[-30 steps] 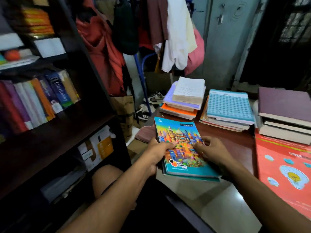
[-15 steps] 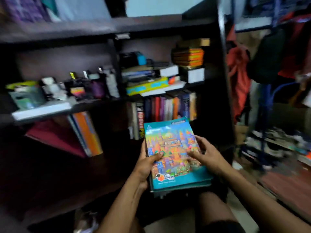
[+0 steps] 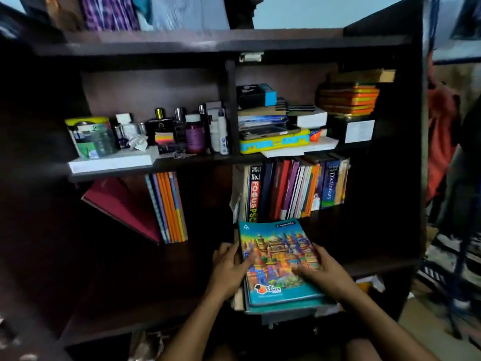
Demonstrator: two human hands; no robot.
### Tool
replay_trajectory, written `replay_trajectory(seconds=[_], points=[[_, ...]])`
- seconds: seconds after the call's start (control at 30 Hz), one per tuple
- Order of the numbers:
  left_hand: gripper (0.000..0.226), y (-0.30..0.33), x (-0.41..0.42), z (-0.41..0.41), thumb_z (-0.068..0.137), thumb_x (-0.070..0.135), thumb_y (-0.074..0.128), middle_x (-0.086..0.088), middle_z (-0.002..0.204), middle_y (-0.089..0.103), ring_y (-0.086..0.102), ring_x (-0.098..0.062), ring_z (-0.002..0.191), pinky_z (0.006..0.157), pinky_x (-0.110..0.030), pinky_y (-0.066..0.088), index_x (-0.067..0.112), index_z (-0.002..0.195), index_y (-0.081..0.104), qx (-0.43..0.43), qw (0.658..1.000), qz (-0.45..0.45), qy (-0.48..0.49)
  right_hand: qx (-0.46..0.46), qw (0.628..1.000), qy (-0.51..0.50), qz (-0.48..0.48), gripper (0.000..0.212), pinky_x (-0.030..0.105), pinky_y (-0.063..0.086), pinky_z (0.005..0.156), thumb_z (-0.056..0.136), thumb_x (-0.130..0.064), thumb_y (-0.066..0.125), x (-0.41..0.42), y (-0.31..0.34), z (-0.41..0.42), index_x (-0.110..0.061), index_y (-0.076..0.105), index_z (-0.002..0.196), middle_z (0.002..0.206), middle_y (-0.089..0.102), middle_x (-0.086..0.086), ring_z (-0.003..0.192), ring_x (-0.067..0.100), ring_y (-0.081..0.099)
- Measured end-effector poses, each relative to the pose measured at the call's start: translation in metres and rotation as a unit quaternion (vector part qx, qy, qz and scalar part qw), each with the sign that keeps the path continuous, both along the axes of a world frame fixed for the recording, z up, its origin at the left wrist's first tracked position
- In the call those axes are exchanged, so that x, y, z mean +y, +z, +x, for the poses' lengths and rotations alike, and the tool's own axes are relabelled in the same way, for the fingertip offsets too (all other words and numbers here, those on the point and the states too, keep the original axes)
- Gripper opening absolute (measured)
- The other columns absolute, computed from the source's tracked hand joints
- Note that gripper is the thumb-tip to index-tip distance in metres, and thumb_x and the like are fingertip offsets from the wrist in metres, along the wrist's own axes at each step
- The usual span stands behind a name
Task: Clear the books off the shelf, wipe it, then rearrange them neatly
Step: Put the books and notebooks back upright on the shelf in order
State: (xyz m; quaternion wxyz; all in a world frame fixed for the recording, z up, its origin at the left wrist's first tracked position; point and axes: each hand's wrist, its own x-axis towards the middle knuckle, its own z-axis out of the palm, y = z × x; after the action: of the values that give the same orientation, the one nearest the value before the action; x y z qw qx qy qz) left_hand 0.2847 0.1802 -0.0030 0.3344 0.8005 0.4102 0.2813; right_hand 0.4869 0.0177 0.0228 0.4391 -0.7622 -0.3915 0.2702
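Both hands hold a small stack of notebooks (image 3: 278,264) out in front of the dark wooden bookshelf (image 3: 182,43), at the front edge of its lower shelf board (image 3: 130,277). Top notebook has a teal cover w/ a colourful city drawing and an "edu games" logo near the bottom. A few more thin books sit under it, edges showing at the bottom and left.

Left hand (image 3: 229,269) grips the stack's left edge — thumb laid over the cover, fingers wrapped under and out of sight. Right hand (image 3: 325,272) on the right edge: fingers spread flat across the cover pointing left, thumb up along the right side; underside not visible.

Behind the stack, right compartment of the lower shelf: a row of upright books (image 3: 294,188), incl. a "Focus PSC" spine (image 3: 253,196) at left and a blue "Dictionary" (image 3: 330,183) near the right end. The stack's far end overlaps the foot of that row in view; can't tell if touching.

Left compartment: a maroon hardback (image 3: 122,204) leaning steeply, w/ thin orange-spined notebooks (image 3: 169,207) tilted just beside it.

Shelf above — bottles and jars (image 3: 182,131) at left, a yellow-and-blue case (image 3: 273,144) w/ stacked items on top at centre, orange flat boxes (image 3: 348,99) piled at right. Clothes (image 3: 442,142) hang to the right of the unit, blurred.
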Motion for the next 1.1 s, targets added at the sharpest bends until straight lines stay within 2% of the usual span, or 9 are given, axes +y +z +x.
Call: replay_trajectory(seconds=[0.1, 0.27, 0.43, 0.57, 0.67, 0.73, 0.87, 0.97, 1.1], points=[[0.059, -0.009, 0.003, -0.002, 0.089, 0.069, 0.060, 0.004, 0.113, 0.051, 0.049, -0.017, 0.115, 0.104, -0.038, 0.043, 0.026, 0.129, 0.066, -0.029, 0.999, 0.004, 0.012, 0.005, 1.000, -0.004, 0.002, 0.090, 0.032, 0.055, 0.090, 0.078, -0.036, 0.086, 0.002, -0.005, 0.001, -0.021, 0.035, 0.152, 0.118, 0.060, -0.006, 0.097, 0.008, 0.066], [0.051, 0.001, -0.004, -0.007, 0.103, 0.046, 0.052, 0.003, 0.118, 0.053, 0.042, -0.015, 0.121, 0.106, -0.032, 0.037, 0.024, 0.149, 0.051, -0.038, 0.999, -0.011, -0.011, 0.025, 0.999, -0.018, 0.007, 0.094, 0.021, 0.056, 0.066, 0.080, -0.033, 0.085, 0.000, -0.003, -0.003, -0.025, 0.030, 0.155, 0.116, 0.059, -0.006, 0.091, 0.010, 0.069], [0.056, 0.002, -0.010, -0.012, 0.099, 0.036, 0.063, 0.014, 0.110, 0.049, 0.045, -0.013, 0.125, 0.109, -0.033, 0.041, 0.025, 0.151, 0.046, -0.043, 0.999, -0.009, -0.009, -0.051, 0.997, -0.050, 0.026, 0.091, 0.025, 0.056, 0.075, 0.083, -0.022, 0.083, -0.003, 0.011, -0.017, -0.026, 0.029, 0.156, 0.125, 0.061, -0.001, 0.095, 0.012, 0.065], [0.068, 0.001, -0.007, -0.017, 0.093, 0.026, 0.074, 0.010, 0.118, 0.061, 0.058, 0.009, 0.100, 0.079, -0.010, 0.050, 0.029, 0.152, 0.040, -0.156, 0.983, -0.092, -0.006, -0.121, 0.988, -0.057, 0.073, 0.085, 0.037, 0.054, 0.094, 0.086, -0.017, 0.080, -0.002, 0.016, -0.023, -0.028, 0.032, 0.155, 0.128, 0.063, 0.000, 0.099, 0.013, 0.062], [0.066, -0.002, -0.002, -0.013, 0.089, 0.032, 0.078, 0.003, 0.118, 0.063, 0.062, -0.002, 0.103, 0.087, -0.025, 0.056, 0.022, 0.147, 0.051, -0.154, 0.983, -0.101, 0.014, -0.130, 0.989, -0.048, 0.053, 0.081, 0.039, 0.057, 0.092, 0.088, -0.018, 0.078, 0.001, 0.023, -0.020, -0.032, 0.032, 0.153, 0.128, 0.063, 0.000, 0.098, 0.013, 0.063], [0.065, -0.002, -0.003, -0.010, 0.087, 0.044, 0.078, 0.002, 0.120, 0.057, 0.058, -0.013, 0.112, 0.099, -0.037, 0.053, 0.020, 0.143, 0.056, -0.106, 0.991, -0.072, 0.037, -0.193, 0.980, -0.042, 0.000, 0.078, 0.045, 0.054, 0.097, 0.089, -0.026, 0.076, 0.004, 0.030, -0.019, -0.036, 0.030, 0.152, 0.132, 0.064, 0.002, 0.105, 0.020, 0.065], [0.068, 0.001, -0.007, -0.008, 0.088, 0.057, 0.071, 0.001, 0.118, 0.042, 0.043, -0.016, 0.120, 0.105, -0.027, 0.040, 0.019, 0.142, 0.057, -0.031, 0.999, -0.003, 0.014, -0.433, 0.898, -0.069, -0.022, 0.069, 0.048, 0.044, 0.102, 0.093, -0.038, 0.066, 0.014, 0.042, -0.026, -0.041, 0.027, 0.150, 0.126, 0.067, 0.004, 0.115, 0.029, 0.062], [0.062, 0.005, -0.007, -0.011, 0.085, 0.061, 0.071, -0.001, 0.124, 0.048, 0.051, -0.015, 0.118, 0.102, -0.027, 0.044, 0.023, 0.134, 0.063, -0.062, 0.997, -0.050, 0.008, -0.238, 0.965, -0.007, 0.107, 0.059, 0.044, 0.058, 0.087, 0.093, -0.015, 0.068, 0.023, 0.058, -0.036, -0.046, 0.043, 0.137, 0.113, 0.070, -0.002, 0.099, 0.022, 0.069], [0.086, 0.016, -0.006, -0.027, 0.065, 0.067, 0.084, -0.003, 0.125, 0.069, 0.071, -0.016, 0.107, 0.096, -0.038, 0.058, 0.026, 0.136, 0.057, -0.265, 0.937, -0.224, 0.033, 0.025, 0.979, 0.012, 0.200, 0.054, 0.044, 0.061, 0.084, 0.090, 0.001, 0.070, 0.035, 0.066, -0.041, -0.034, 0.058, 0.131, 0.110, 0.074, -0.003, 0.093, 0.016, 0.073]])
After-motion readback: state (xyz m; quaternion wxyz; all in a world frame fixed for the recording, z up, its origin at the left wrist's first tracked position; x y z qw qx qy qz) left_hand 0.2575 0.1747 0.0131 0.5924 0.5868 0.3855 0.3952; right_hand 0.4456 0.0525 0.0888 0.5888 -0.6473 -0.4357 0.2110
